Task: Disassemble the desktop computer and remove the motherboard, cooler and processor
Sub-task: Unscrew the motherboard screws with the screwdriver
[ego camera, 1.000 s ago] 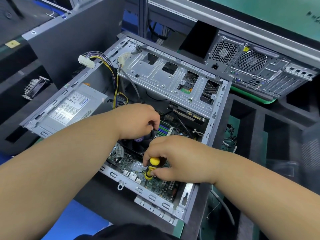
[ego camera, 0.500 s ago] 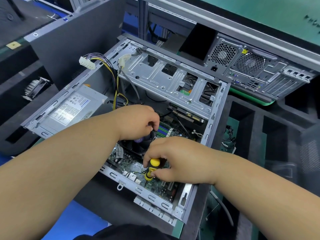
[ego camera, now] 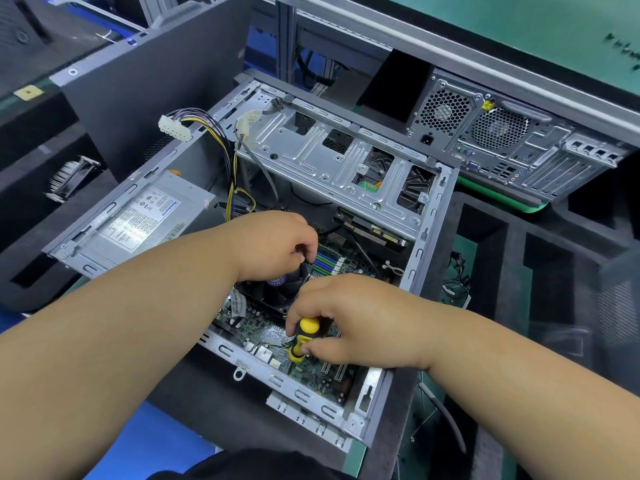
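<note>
An open grey desktop case (ego camera: 431, 237) lies on its side in front of me. Inside it, the green motherboard (ego camera: 311, 372) carries a black cooler fan (ego camera: 273, 289) with a purple hub label. My left hand (ego camera: 273, 242) rests on the cooler's far edge with curled fingers gripping it. My right hand (ego camera: 346, 323) grips a yellow-and-black screwdriver (ego camera: 304, 337) held upright over the board beside the cooler. The screwdriver tip and the processor are hidden.
The silver power supply (ego camera: 138, 220) sits at the case's left, its yellow and black cables ending in a loose white connector (ego camera: 175, 128). A metal drive cage (ego camera: 329, 171) spans the case's far end. A second computer (ego camera: 512, 143) stands back right. Black foam compartments (ego camera: 554, 271) lie right.
Both hands stay in the same places on the cooler and screwdriver. Only my view has shifted slightly.
</note>
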`<action>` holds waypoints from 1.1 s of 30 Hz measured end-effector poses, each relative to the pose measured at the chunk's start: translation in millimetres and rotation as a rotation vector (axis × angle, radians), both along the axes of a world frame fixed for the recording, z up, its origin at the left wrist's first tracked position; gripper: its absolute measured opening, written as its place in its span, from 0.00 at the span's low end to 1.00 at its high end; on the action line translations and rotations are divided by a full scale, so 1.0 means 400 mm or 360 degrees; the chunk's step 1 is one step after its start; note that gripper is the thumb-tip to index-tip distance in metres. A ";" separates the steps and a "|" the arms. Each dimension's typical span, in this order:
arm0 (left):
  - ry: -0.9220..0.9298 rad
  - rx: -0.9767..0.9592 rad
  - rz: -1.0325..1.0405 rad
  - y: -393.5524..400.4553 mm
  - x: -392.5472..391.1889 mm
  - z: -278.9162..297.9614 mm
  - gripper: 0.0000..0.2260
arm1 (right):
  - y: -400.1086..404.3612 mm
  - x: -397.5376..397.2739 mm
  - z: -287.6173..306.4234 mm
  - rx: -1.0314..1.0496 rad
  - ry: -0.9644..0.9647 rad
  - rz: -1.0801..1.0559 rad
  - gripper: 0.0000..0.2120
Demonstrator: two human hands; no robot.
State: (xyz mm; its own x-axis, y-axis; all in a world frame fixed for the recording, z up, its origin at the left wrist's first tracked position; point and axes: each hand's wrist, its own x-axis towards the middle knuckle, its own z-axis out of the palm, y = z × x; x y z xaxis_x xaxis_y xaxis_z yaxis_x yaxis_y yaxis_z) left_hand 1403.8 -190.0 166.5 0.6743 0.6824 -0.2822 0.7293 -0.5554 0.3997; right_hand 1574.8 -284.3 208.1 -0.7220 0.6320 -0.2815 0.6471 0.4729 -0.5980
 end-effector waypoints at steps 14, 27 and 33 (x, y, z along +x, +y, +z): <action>-0.0013 0.0013 0.0009 -0.001 0.001 -0.006 0.11 | -0.003 -0.003 0.008 -0.0039 -0.0023 0.0024 0.12; -0.0029 0.0002 0.0023 0.002 -0.001 -0.013 0.11 | -0.021 -0.009 0.008 0.0032 -0.0079 0.0270 0.22; -0.0023 -0.0003 0.0023 0.003 -0.002 -0.012 0.11 | -0.006 -0.010 0.000 -0.0060 -0.0007 0.0112 0.17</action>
